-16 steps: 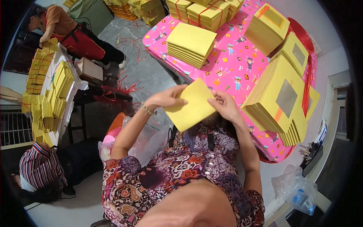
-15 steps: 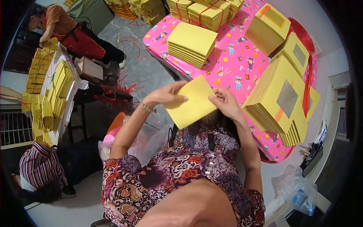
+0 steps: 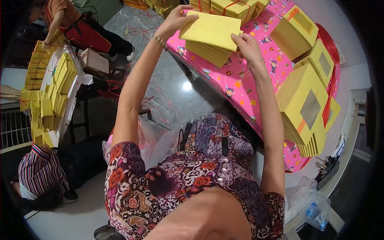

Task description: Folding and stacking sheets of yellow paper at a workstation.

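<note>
Table: a round top under a pink printed cloth (image 3: 256,86) fills the 1 to 3 o'clock part of the view, close enough that both arms reach it from the seat.
Big stacks: tall stacks of yellow paper with a dull square patch (image 3: 306,110) lean at 3 o'clock, fanned like a deck so single sheets can be lifted off; more stacks (image 3: 296,34) sit at 1 o'clock.
Side table: at 9 o'clock a long white table (image 3: 72,100) carries smaller yellow bundles (image 3: 54,94), with one person in a striped shirt (image 3: 40,172) at 8 o'clock and another in an orange top (image 3: 60,12) at 11 o'clock working beside it.
Floor: grey stone (image 3: 176,88) at the centre, strewn with loose red string.
Bag: a pale plastic bag (image 3: 154,138) lies against the person's lap, at 7 o'clock of the held stack.
Held stack: a flat stack of plain yellow sheets (image 3: 210,36) is at 12 o'clock, raised just over the cloth's near edge; whether its underside touches the cloth I cannot tell.
Left hand: the left hand (image 3: 176,20) pinches the stack's far left corner, thumb beneath, steadying it level.
Right hand: the right hand (image 3: 248,44) grips the right edge, fingers curled onto the top sheet, so the sheets stay squared.
</note>
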The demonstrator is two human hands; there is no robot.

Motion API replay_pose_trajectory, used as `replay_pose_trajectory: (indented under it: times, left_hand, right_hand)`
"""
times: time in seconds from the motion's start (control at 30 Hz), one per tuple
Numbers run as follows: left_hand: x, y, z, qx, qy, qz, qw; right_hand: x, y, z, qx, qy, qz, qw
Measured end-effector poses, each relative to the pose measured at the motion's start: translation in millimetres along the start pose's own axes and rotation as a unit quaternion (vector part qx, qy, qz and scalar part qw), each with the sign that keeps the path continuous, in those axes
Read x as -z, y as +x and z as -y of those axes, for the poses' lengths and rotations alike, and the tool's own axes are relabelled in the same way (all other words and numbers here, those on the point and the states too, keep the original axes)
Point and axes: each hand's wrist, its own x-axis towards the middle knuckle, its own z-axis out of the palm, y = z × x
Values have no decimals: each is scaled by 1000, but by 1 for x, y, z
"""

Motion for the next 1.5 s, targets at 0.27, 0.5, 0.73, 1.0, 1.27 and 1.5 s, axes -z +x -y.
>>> replay_pose_trajectory:
  times: [0.27, 0.5, 0.73, 1.0, 1.27, 1.5]
  left_hand:
    - [-22, 35, 59, 77, 103, -8, 992]
    - [-31, 34, 80, 51, 1, -38, 998]
    - [-38, 26, 60, -32, 170, -58, 983]
    - [-48, 2, 40, -155, 252, -102, 950]
    - [-58, -10, 5, -133, 423, 39, 895]
    - [-78, -37, 68, -243, 475, -26, 845]
  right_hand:
    - [-3, 20, -46, -81, -78, 4, 994]
    - [-5, 25, -68, -83, -41, 4, 996]
    - [-3, 22, -75, -66, -91, 0, 994]
    - [-4, 10, -71, -30, -279, -61, 958]
    - [-2, 18, -81, -61, -250, -81, 963]
    - [-7, -9, -93, 40, -143, -140, 979]
